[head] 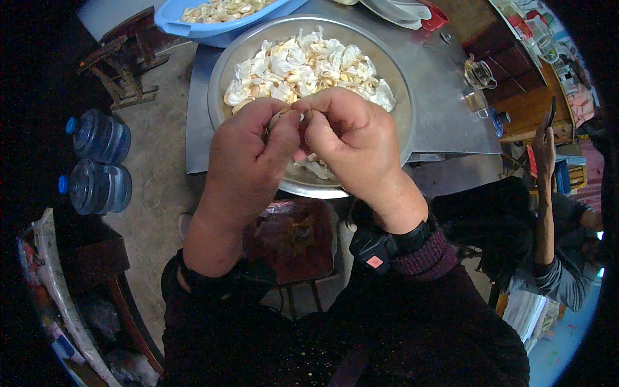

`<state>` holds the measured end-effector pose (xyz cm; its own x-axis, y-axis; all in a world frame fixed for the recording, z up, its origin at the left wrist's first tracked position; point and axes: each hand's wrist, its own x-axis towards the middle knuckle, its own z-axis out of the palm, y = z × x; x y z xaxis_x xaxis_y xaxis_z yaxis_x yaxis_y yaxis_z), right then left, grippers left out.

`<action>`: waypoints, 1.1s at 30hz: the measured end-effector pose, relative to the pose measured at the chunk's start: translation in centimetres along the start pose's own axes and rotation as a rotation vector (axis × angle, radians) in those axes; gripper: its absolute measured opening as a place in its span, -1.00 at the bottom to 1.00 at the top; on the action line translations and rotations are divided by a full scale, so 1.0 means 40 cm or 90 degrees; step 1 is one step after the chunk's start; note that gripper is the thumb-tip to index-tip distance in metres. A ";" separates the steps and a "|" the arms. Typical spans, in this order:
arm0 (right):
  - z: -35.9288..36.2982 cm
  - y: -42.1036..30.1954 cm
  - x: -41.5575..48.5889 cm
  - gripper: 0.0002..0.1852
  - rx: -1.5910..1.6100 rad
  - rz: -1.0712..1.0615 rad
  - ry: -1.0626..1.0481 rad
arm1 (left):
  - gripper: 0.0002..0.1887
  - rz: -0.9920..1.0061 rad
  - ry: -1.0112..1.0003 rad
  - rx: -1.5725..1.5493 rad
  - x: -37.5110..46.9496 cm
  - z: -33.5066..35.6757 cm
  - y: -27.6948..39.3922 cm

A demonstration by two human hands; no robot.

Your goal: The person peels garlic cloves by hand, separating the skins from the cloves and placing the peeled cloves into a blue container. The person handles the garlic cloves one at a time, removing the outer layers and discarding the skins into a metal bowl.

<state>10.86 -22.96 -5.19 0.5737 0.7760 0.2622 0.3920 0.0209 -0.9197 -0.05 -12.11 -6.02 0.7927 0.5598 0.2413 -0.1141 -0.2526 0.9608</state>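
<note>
My left hand (249, 152) pinches a garlic clove (284, 115) between thumb and bent forefinger. The thumb and forefinger of my right hand (365, 140) meet at the clove's other end, where a bit of whitish skin shows. Most of the clove is hidden by my fingers. Both hands are over the near half of a wide steel basin (407, 121). A heap of garlic cloves and papery white skins (309, 67) fills the basin's middle. Behind it to the left, a blue plastic basin (176, 24) holds many loose cloves (222, 9).
The steel basin stands on a metal-topped table (445, 116). A red-topped stool (295, 242) is below my forearms. Two large water bottles (104, 138) lie on the floor at left. Glass jugs (478, 72) stand at right, and another person's raised hand (544, 150) holds a thin dark object.
</note>
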 end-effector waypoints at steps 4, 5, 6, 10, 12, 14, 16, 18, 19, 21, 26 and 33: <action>-0.016 0.020 0.021 -0.85 -0.037 -0.008 0.035 | -0.82 -0.001 0.061 0.002 0.000 0.009 -0.003; -0.029 0.025 0.026 -0.85 -0.071 0.011 0.041 | -0.83 -0.019 0.097 0.014 0.000 0.011 -0.002; -0.047 0.029 0.029 -0.86 -0.100 0.062 0.009 | -0.82 -0.004 0.121 -0.032 0.001 0.011 0.000; -0.088 0.044 0.021 -0.83 -0.377 -0.033 -0.273 | -0.79 -0.098 0.154 -0.221 0.003 -0.014 0.010; -0.083 0.053 0.021 -0.84 -0.425 -0.063 -0.305 | -0.76 -0.140 0.109 -0.332 0.010 -0.038 0.009; -0.078 0.059 0.026 -0.84 -0.442 -0.040 -0.333 | -0.73 -0.153 0.060 -0.451 0.025 -0.057 -0.003; -0.077 0.058 0.031 -0.84 -0.466 -0.022 -0.357 | -0.73 -0.151 0.030 -0.551 0.027 -0.072 -0.017; -0.076 0.055 0.035 -0.84 -0.486 -0.003 -0.371 | -0.73 -0.152 -0.005 -0.634 0.029 -0.085 -0.030; -0.074 0.052 0.035 -0.83 -0.493 0.008 -0.373 | -0.73 -0.150 -0.027 -0.669 0.032 -0.091 -0.037; -0.071 0.047 0.037 -0.82 -0.508 0.017 -0.378 | -0.73 -0.152 -0.053 -0.725 0.034 -0.100 -0.047; -0.072 0.036 0.035 -0.79 -0.469 0.045 -0.326 | -0.74 -0.178 -0.076 -0.823 0.040 -0.115 -0.057; -0.093 0.037 0.035 -0.86 -0.079 0.130 -0.202 | -0.72 -0.195 -0.052 -0.816 0.034 -0.102 -0.052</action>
<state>14.92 -24.19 -5.11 0.4057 0.9130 -0.0438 0.3883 -0.2156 -0.8959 -1.17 -7.59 -7.11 0.9159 0.4005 0.0275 -0.3721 0.8211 0.4328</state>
